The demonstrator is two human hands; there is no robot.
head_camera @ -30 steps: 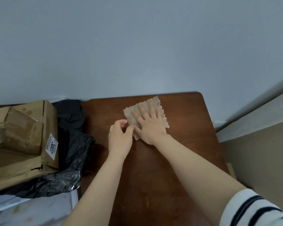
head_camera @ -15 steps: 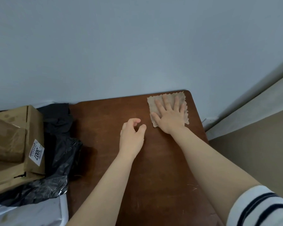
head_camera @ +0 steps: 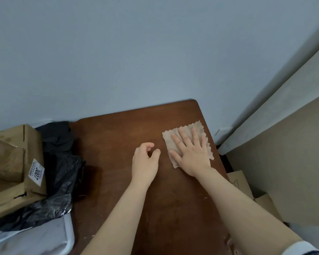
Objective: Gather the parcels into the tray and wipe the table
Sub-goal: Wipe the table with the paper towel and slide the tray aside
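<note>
1. Blue-grey wall (head_camera: 155, 52) at the back, brown wooden table (head_camera: 118, 144) tucked into the corner, and most of the tabletop is bare wood.
2. Parcels look gathered already: a cardboard box (head_camera: 31, 144) and a crinkly black bag (head_camera: 63, 172) are heaped at the left, above the pale tray (head_camera: 70, 234), whose rim pokes out at the bottom left. I can't tell how much of the heap actually sits inside it.
3. So I'd call this the wiping part. The beige cloth (head_camera: 199, 126) lies flat near the table's far right corner, just beside the right edge.
4. Right hand (head_camera: 191, 155) is flat on the cloth, fingers straight and a bit spread, palm pressing down.
5. Left hand (head_camera: 145, 162) is beside it over bare wood, fingers loosely curled with the thumb apart from them, holding nothing (can't tell if it touches the table).
6. What could go wrong, imo:
   - the cloth is so near the edge that a stroke to the right could slide it off onto the cardboard on the floor
   - it's only pinned by a flat palm, so a fast stroke could bunch it up
   - a wide sweep to the left could bump the black bag and shift the heap
</note>
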